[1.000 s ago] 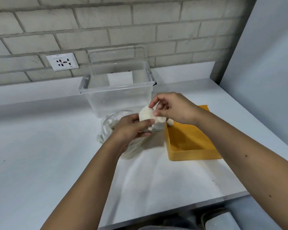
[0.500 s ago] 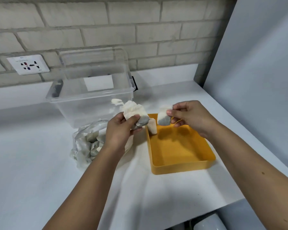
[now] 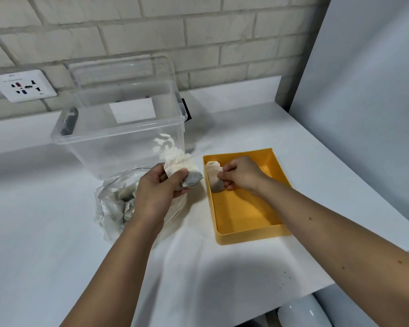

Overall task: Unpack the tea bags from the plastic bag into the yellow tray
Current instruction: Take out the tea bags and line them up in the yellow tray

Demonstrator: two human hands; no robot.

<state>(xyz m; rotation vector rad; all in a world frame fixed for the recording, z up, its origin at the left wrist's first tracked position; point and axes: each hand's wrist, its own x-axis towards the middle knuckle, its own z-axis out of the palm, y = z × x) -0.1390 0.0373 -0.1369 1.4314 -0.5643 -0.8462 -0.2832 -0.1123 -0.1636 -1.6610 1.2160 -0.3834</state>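
The yellow tray (image 3: 250,236) is showing orange-yellow on the white table (image 3: 45,232). The tea bag (image 3: 213,175) in it is showing off-white paper over grey filling, like the tea bags (image 3: 187,168) bundled left of it. The far wall (image 3: 222,31) is carrying a pale brick pattern; its white socket (image 3: 21,84) is showing red, blue and black marks.

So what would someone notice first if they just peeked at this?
Probably the bright yellow tray on the right of the white table, where the right hand pinches a tea bag at the tray's far left corner. Just left of it, the left hand holds a bunch of tea bags over the crinkly plastic bag, with a big clear box behind.
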